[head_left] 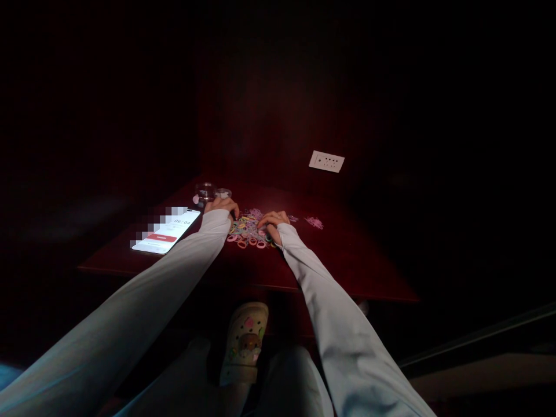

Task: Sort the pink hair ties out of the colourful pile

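A pile of small coloured rings, pink, yellow, green and purple, lies on the dark red table. My left hand rests at the pile's left edge, its fingers bent down toward the rings; whether they hold any is too small to tell. On the right side of the pile is my right hand, fingers curved over the rings, with the fingertips partly hidden among them. A small separate cluster of pink pieces lies to the right of my right hand.
A lit phone lies at the table's left. Behind my left hand stand a clear round container and a second clear round piece. A white socket plate is on the back wall. Below the table edge shows a shoe.
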